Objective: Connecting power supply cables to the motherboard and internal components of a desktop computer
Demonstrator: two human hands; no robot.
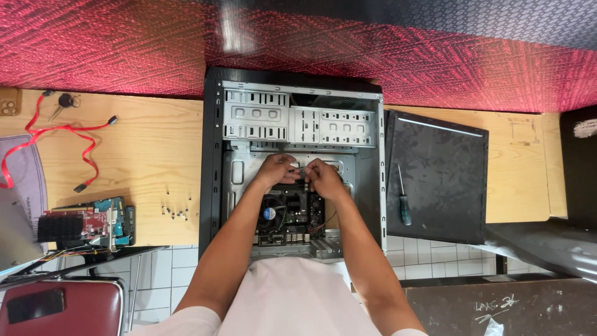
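An open desktop computer case (214, 155) lies on its side on a wooden table (149, 143). Inside it sits a motherboard (292, 218) with a round black cooler fan (270, 213). Both my hands reach into the case above the fan. My left hand (275, 169) and my right hand (322, 177) meet over the upper edge of the board and pinch a small grey part (300, 169) between their fingertips. What exactly that part is cannot be made out. My forearms cover much of the board.
The black side panel (441, 186) lies right of the case with a screwdriver (403, 202) on it. Left of the case are several small screws (175, 210), a red data cable (62, 143), keys (61, 102) and expansion cards (93, 223). A red chair (62, 305) stands at bottom left.
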